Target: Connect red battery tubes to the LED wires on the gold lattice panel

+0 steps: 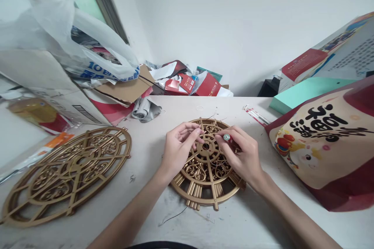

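A round gold-coloured openwork disc (216, 181), with spokes and scroll ornaments, lies flat on the white table in front of me. Over its left upper part is my left hand (182, 142), thumb and fingers closed in a pinch at a thin dark wire (208, 118). My right hand (241, 149) is over the disc's right side. Its curled fingers hold a small red cylinder (227, 137) whose round green-and-silver end faces me; its exact kind I cannot tell. Another thin wire (174, 216) sticks out from the disc's near edge.
A second gold openwork disc (71, 198) lies at the left. Behind it stand a cardboard box (58, 89) and a white plastic bag (99, 54). Red packets (207, 84) pile up by the wall. To the right are a large red-and-beige bag (321, 144) and a mint-green box (304, 93).
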Available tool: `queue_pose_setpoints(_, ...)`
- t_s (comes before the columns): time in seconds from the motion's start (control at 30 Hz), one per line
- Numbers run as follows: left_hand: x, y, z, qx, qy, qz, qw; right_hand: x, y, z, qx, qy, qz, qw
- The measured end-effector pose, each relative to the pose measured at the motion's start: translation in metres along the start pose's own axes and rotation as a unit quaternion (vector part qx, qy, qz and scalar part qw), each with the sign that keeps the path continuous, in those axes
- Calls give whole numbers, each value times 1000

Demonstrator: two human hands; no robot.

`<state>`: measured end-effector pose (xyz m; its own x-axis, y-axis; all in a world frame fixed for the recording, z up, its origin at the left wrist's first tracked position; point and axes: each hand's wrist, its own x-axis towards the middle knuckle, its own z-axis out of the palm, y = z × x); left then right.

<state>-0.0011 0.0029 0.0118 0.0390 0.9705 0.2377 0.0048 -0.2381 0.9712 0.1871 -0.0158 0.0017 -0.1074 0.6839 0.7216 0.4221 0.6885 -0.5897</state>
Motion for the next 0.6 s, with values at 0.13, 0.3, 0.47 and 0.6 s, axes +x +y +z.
queue_pose_setpoints(0.13, 2, 0, -4, 1, 18, 15, 1000, -1, 1, 1, 2, -6, -9, 1000)
queue_pose_setpoints(0.3, 1, 5, -4, 40, 37, 54, 997, -2, -1, 1, -1, -23, -22, 999)
queue_pose_setpoints(0.47, -3, 6, -3, 53, 32, 73, 995, -4, 3, 1, -4, -59, -51, 997)
queue_pose_setpoints(0.6, -4, 2, -3, 66, 32, 87, 993, -7, 6, 2, -3, -83, -65, 994)
